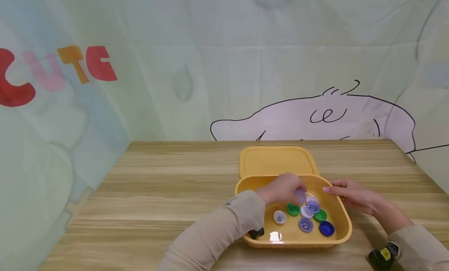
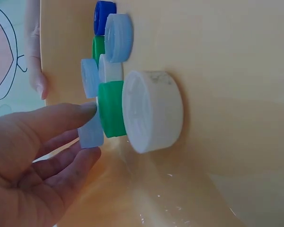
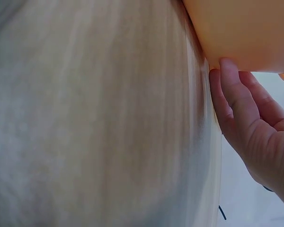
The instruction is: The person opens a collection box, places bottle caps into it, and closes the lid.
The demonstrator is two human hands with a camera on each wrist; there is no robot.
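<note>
My left hand (image 1: 283, 188) reaches into a yellow plastic box (image 1: 298, 244) and pinches a pale purple bottle cap (image 2: 91, 133) between thumb and fingers. Beside it lie a green cap (image 2: 112, 109) and a white cap (image 2: 154, 111), the latter with a small grey square inside. More caps are spread to the right, among them a dark blue cap (image 1: 326, 228) and a pale purple cap (image 1: 306, 225) with a swirl. At the box's right back corner, my right hand (image 1: 361, 199) holds the wall, thumb at the rim and fingers outside.
A flat yellow lid (image 1: 277, 160) lies behind the box, close against its back edge. Both stand on a wood-grain table (image 1: 158, 201). Behind the table hangs a printed cloth (image 1: 168, 68). A black wrist device (image 1: 382, 258) sits by the right sleeve.
</note>
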